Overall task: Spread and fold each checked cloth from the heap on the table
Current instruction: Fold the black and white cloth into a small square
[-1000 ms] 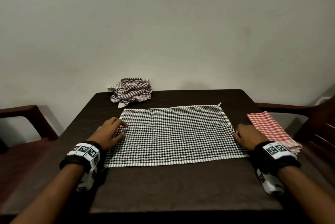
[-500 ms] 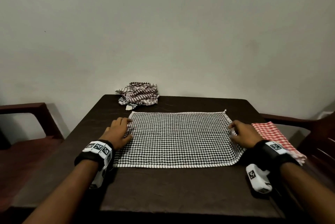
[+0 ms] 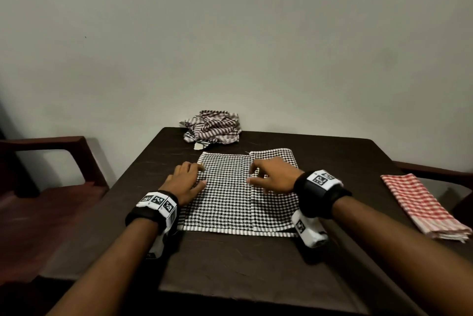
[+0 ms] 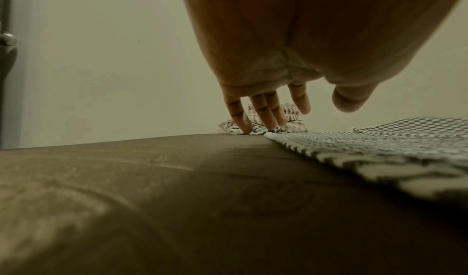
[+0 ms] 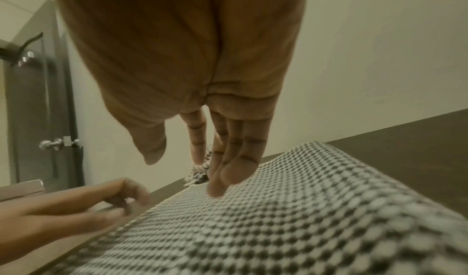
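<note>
A black-and-white checked cloth (image 3: 225, 200) lies flat on the dark table (image 3: 230, 264). Its right part is folded over to the left, and the flap (image 3: 275, 210) ends near the cloth's middle. My right hand (image 3: 258, 174) lies on that flap by its free edge; in the right wrist view its straight fingers (image 5: 217, 179) press the cloth (image 5: 278, 219), thumb apart. My left hand (image 3: 194, 177) rests flat on the cloth's left edge, fingertips (image 4: 253, 123) down. The heap, a crumpled striped-and-checked cloth (image 3: 213, 127), sits at the table's far edge.
A folded red-and-white checked cloth (image 3: 419, 205) lies near the table's right edge. Dark wooden chairs stand to the left (image 3: 51, 159) and right (image 3: 435, 172). A plain wall is just behind the table. A grey door (image 5: 43, 109) shows in the right wrist view.
My right hand has carried the cloth's right edge leftward over the cloth, so it is now folded roughly in half. The left hand has stayed at the left edge.
</note>
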